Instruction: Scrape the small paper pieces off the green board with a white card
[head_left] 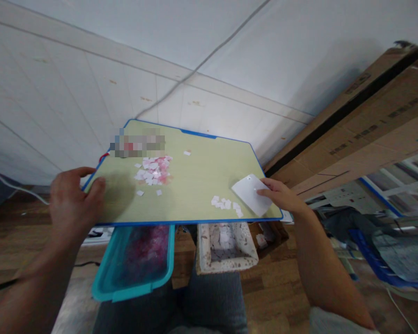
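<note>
My left hand [75, 199] is closed around the left edge of a small pale-green table [202, 181] with a blue rim, its thumb lying on top. At the right side, my right hand [280, 192] pinches a white square card [251, 195] between thumb and fingers, low over the tabletop. Just left of the card lies a small group of white paper squares [226, 203]. Farther left is a heap of white and pink paper pieces [153, 170], with a few single squares scattered around it. A blurred-out item [137, 143] sits at the back left corner.
Below the front edge are a teal tub [146, 287] with reddish-pink contents and a speckled white box [228, 264] holding pale pieces. A brown box [280, 232] stands beside it. Tall cardboard boxes [355, 125] lean at right; a wall [209, 109] is behind the table.
</note>
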The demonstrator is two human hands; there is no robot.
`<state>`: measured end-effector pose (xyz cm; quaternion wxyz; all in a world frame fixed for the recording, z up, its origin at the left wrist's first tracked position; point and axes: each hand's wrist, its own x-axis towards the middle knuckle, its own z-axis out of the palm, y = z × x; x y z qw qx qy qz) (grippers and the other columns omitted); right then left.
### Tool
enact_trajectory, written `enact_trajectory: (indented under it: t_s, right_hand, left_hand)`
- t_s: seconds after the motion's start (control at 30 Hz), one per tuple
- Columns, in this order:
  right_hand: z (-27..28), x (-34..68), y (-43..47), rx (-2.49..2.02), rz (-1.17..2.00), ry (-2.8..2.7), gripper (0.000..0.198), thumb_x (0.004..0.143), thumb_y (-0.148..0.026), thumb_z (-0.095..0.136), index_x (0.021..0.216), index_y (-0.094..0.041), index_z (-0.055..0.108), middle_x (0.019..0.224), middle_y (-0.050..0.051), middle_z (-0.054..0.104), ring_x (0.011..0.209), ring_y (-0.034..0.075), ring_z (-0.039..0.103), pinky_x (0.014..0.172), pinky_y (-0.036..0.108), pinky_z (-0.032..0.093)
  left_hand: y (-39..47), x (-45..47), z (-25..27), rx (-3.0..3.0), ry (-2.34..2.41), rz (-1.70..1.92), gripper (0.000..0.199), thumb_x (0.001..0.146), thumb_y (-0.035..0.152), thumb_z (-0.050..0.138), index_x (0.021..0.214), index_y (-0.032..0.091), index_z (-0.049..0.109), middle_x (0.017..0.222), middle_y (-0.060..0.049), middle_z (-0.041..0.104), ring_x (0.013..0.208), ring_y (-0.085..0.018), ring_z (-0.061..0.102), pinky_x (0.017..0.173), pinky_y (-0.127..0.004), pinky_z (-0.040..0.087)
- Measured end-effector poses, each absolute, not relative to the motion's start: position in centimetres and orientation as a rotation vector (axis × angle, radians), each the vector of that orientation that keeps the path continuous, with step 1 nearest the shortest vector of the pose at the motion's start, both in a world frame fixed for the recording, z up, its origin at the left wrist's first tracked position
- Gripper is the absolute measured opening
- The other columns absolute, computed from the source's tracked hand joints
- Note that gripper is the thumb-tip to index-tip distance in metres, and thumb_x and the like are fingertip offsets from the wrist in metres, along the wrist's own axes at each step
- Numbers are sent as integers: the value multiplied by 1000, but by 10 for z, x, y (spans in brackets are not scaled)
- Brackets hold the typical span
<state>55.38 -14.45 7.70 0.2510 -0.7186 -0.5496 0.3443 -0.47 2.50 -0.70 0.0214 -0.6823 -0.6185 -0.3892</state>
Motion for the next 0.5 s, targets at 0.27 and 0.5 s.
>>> enact_trajectory:
  t_s: [0.27, 0.5]
  right_hand:
    - [45, 506, -181, -2046, 813, -1380, 36, 84, -37, 63, 113, -20, 72, 98, 6, 76, 83, 25, 67, 69, 33, 53]
    - [74, 519, -128, -1877, 972, -1440, 38, 77, -37, 70, 111, -20, 71, 98, 4, 75, 83, 22, 67, 70, 31, 52]
  left_hand:
    - [22, -2, -4, -2130, -1912, -1218, 51, 89, 49, 53, 125, 16, 67, 115, -13, 64, 110, -29, 58, 104, -44, 46]
    - [21, -1, -5, -2146, -1887, -1184, 51, 93, 49, 48, 127, 14, 64, 119, -14, 63, 116, -28, 56, 106, -41, 43]
